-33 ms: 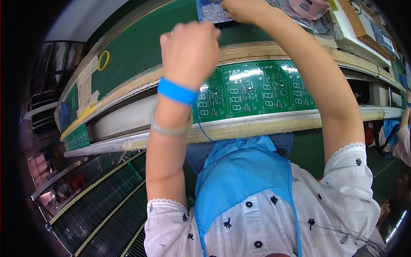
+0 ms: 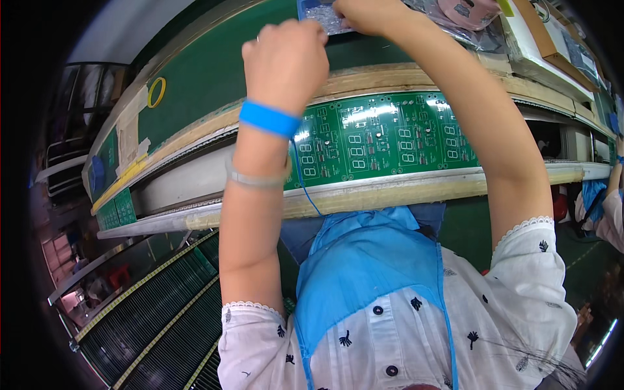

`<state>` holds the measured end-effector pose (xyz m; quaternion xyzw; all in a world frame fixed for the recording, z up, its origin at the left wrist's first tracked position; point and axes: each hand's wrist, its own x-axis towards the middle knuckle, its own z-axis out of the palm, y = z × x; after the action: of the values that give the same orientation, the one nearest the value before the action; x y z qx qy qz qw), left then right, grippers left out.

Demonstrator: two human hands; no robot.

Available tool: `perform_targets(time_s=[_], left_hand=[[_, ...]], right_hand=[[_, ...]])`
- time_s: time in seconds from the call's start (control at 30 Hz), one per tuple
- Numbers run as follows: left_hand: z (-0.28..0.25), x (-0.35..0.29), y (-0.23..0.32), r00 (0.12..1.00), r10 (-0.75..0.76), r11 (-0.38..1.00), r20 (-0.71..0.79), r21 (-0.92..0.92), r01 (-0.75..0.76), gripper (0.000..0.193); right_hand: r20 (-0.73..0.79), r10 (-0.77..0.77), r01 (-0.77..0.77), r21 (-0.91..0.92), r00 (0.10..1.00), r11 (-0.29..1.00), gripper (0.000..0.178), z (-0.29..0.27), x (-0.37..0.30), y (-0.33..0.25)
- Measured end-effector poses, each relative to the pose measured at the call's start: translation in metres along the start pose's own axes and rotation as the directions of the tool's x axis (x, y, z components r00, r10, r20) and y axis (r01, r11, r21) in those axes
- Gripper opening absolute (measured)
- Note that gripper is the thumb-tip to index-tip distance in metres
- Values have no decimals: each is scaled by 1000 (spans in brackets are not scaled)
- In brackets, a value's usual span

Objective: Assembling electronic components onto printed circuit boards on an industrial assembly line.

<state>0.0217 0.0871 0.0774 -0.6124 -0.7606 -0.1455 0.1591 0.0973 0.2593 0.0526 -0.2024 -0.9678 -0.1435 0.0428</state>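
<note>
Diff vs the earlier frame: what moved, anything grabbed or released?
The left hand shifted slightly up the picture, away from the body, its blue wristband with it. No grab or release is visible; whether either hand holds anything can't be told. Unchanged: right hand at the blue tray, green circuit board, yellow ring.

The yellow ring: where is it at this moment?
In the head view, the yellow ring lies at upper left on the green work surface, left of the left hand.

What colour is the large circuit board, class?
The circuit board is green; head view shows it best.
</note>
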Motion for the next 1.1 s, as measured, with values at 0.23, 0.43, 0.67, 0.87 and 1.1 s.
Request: perform_targets(time_s=[0.23,0.43,0.67,0.87,1.1], left_hand=[[58,56,-16,990,-119,992,80,-21,121,18],[75,64,-12,985,-155,988,78,7,155,14],[79,62,-11,987,-156,987,30,49,154,14],[75,60,1,997,-71,972,19,-222,73,14],[78,67,2,977,-159,983,141,-64,169,14]], right_hand=[[-205,59,-26,161,977,987,10,14,-3,1],[-275,45,7,184,960,983,10,15,-11,4],[-410,246,-23,478,878,878,11,-8,-30,4],[-112,447,-31,953,887,301,11,-13,-72,12],[98,303,-136,985,948,109,26,-7,-138,19]])
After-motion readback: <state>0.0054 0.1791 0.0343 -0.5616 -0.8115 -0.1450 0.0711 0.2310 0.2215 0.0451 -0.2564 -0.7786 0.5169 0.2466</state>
